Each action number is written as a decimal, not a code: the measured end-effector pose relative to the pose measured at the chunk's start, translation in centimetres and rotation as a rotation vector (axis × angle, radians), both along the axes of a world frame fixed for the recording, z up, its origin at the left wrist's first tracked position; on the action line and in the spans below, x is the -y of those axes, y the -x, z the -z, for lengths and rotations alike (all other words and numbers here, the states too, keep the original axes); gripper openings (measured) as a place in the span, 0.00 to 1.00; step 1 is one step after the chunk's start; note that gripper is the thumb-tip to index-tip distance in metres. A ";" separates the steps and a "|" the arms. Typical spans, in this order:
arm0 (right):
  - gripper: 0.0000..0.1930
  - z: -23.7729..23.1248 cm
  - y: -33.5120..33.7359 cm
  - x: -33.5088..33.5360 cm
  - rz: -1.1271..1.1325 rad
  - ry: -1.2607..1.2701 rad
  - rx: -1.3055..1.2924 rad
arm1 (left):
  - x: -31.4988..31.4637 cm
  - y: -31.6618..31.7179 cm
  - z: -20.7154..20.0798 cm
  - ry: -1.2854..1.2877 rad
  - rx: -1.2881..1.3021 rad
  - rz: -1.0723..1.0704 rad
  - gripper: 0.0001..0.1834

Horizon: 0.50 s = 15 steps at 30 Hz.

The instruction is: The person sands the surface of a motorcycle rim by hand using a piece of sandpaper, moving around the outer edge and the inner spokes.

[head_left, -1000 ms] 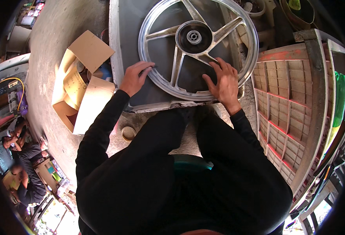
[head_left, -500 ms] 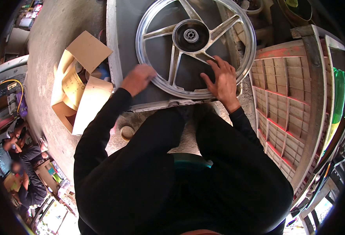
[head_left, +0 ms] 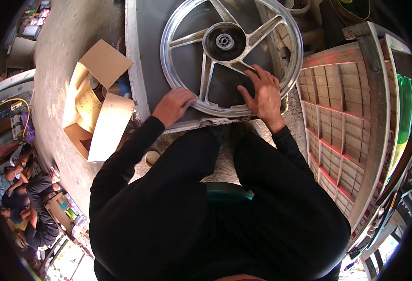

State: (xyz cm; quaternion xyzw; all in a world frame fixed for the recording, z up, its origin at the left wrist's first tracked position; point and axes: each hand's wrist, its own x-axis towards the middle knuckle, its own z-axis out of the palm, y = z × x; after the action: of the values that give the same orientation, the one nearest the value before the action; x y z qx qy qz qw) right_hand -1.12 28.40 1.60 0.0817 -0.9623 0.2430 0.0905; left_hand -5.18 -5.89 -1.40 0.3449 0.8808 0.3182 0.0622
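Note:
A silvery spoked motorcycle wheel point(head_left: 206, 80) lies flat on a low dark-topped table point(head_left: 149, 61) in front of me, its round hub point(head_left: 224, 42) facing up. At the wheel's near left rim is my left hand point(head_left: 173, 107), its fingers curled close together against the metal; anything under them is hidden. My right hand point(head_left: 265, 97) rests across the near right rim. Its fingers and thumb are spread over the gap beside a spoke, with nothing held between them.
An opened cardboard box point(head_left: 112, 122) with things inside stands left of the table. A small round tin point(head_left: 151, 158) is on the floor by my left leg. A wooden frame with red-edged grid panel point(head_left: 339, 112) stands close on the right. People point(head_left: 30, 206) sit far left.
My left hand has shifted right and nearer along the wheel's rim, and is less blurred. My right hand stays on the rim. The wheel keeps its place within the table.

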 end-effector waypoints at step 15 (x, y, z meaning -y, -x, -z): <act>0.26 0.0 0.0 -0.1 -0.002 0.013 -0.008 | -0.9 -0.3 -0.6 0.029 -0.084 -0.034 0.07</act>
State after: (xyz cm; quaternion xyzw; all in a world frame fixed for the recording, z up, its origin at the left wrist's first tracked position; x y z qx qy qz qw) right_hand -1.07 28.46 1.64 0.0830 -0.9603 0.2490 0.0945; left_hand -4.91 -5.01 -0.84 0.3419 0.8931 0.2915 0.0246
